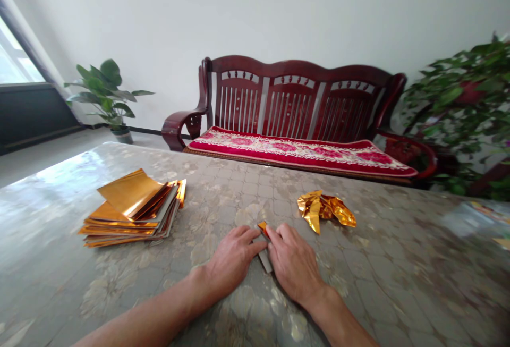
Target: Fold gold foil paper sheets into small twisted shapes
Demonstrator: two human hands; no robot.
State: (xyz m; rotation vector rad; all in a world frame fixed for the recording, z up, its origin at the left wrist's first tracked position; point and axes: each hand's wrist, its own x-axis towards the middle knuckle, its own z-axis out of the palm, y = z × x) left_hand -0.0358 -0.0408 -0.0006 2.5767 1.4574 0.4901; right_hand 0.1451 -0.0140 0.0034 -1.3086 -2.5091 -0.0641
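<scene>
A narrow folded strip of gold foil paper (pixel 265 262) lies on the table between my hands, its grey back showing at the near end and a bit of gold at the far end. My left hand (pixel 232 255) presses on its left side with thumb and fingers. From the right, my right hand (pixel 294 262) bears down on the strip with bent fingers. Both hands cover the strip's middle. To the left sits a loose stack of gold foil sheets (pixel 131 201), some with grey sides visible. Crumpled or folded gold foil pieces (pixel 324 210) lie beyond my right hand.
The table (pixel 191 304) has a patterned, glossy cover. At its right edge lies a clear plastic bag (pixel 474 219). Behind stands a dark wooden bench (pixel 306 70) with a red floral cushion (pixel 287 147). Potted plants (pixel 105 94) flank it on both sides.
</scene>
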